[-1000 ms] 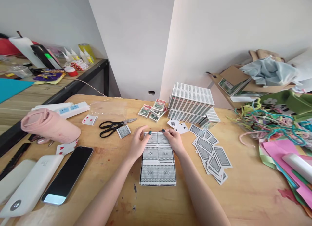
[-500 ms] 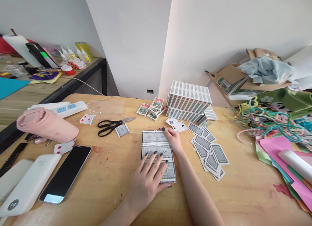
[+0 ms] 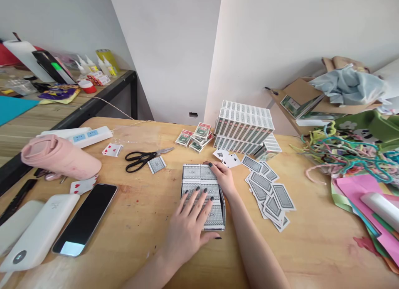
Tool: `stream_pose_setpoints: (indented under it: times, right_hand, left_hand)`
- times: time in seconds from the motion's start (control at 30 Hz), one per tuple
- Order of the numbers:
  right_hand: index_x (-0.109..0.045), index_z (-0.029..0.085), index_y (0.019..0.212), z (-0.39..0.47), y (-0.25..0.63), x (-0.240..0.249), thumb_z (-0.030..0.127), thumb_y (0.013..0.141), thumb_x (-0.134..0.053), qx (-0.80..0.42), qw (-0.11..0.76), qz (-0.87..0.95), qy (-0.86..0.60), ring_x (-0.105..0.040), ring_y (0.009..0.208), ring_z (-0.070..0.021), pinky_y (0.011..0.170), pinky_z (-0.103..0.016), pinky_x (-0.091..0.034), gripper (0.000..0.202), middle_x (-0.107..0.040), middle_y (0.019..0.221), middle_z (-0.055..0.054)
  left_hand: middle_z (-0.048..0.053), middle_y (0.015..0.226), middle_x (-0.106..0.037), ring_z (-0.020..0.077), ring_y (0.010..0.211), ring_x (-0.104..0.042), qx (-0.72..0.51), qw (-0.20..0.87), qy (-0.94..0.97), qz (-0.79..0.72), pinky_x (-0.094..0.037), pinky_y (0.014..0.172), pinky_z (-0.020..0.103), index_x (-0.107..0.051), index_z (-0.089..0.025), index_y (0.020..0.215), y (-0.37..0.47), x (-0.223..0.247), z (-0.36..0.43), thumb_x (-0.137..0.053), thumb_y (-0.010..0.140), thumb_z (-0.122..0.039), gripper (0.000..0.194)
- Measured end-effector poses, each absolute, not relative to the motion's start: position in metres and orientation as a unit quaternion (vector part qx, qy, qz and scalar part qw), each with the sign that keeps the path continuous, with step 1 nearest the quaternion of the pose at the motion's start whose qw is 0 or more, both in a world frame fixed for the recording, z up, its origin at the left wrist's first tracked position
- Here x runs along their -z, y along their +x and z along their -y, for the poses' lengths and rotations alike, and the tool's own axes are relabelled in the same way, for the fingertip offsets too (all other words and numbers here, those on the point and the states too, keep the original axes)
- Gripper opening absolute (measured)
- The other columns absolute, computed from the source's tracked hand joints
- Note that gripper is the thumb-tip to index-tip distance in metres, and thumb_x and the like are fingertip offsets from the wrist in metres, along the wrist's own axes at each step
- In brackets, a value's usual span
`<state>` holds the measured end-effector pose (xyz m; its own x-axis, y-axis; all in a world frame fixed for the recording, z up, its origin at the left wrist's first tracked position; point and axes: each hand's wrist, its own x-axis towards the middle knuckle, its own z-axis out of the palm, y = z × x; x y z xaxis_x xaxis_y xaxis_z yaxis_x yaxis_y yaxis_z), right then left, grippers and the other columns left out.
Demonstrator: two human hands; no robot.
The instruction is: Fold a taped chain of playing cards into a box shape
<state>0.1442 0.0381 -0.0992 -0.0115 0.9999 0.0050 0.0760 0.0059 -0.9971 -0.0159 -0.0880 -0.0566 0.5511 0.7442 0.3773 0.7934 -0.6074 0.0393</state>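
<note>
A flat rectangular box (image 3: 196, 173) covered with grey-patterned playing cards lies on the wooden table in front of me. My left hand (image 3: 189, 222) rests across its near left part, palm down with fingers spread, pressing on the card surface. At the far right corner my right hand (image 3: 222, 177) grips the box edge, thumb on top and the other fingers mostly hidden behind the side. A dark gap shows along the box's right edge. Loose playing cards (image 3: 262, 182) lie face down in a spread pile to the right. Two face-up cards (image 3: 232, 160) sit just beyond my right hand.
Behind stand stacked card packs (image 3: 245, 121) and several loose packs (image 3: 202, 131). Black scissors (image 3: 140, 159) touch a cut card (image 3: 156, 165). At left are a phone (image 3: 85, 218), a white power bank (image 3: 42, 231) and a pink roll (image 3: 62, 156). Yarn (image 3: 352, 152) and coloured paper (image 3: 355, 189) lie at right.
The dark gap along the box's right edge has widened. My left hand has slid slightly away from me on the card surface; the right hand keeps its grip at the corner.
</note>
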Motion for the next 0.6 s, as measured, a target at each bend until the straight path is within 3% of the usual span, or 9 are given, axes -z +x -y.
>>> stream_pose_setpoints:
  times: [0.17,0.37,0.6]
  right_hand:
    - [-0.07,0.02,0.086,-0.042,0.149,0.085,0.048,0.08,-0.056,-0.411,0.453,0.588,-0.53,-0.063,0.091,-0.0235,0.078,-0.035,-0.048,0.032,-0.07,0.098,-0.009]
    - [-0.067,0.022,0.074,-0.044,0.147,0.062,0.033,0.082,-0.054,-0.303,0.377,0.674,-0.559,-0.059,0.073,-0.0215,0.07,-0.034,-0.045,0.019,-0.067,0.076,-0.006]
    - [-0.061,0.021,0.073,-0.043,0.138,0.058,0.028,0.085,-0.049,-0.233,0.326,0.703,-0.587,-0.058,0.073,-0.0205,0.068,-0.03,-0.041,0.018,-0.065,0.077,-0.007]
  left_hand:
    - [0.011,0.139,-0.051,0.0304,0.128,-0.045,0.182,0.058,-0.878,0.439,-0.032,0.106,0.047,-0.051,-0.019,0.131,-0.016,0.053,0.088,-0.045,0.085,-0.061,0.062]
    - [0.011,0.134,-0.055,0.0316,0.124,-0.05,0.217,0.051,-0.867,0.447,-0.036,0.103,0.047,-0.058,-0.019,0.124,-0.012,0.057,0.087,-0.048,0.084,-0.06,0.058]
    - [0.01,0.128,-0.06,0.0315,0.118,-0.055,0.249,0.057,-0.853,0.455,-0.041,0.099,0.047,-0.062,-0.02,0.118,-0.009,0.062,0.085,-0.051,0.082,-0.061,0.055]
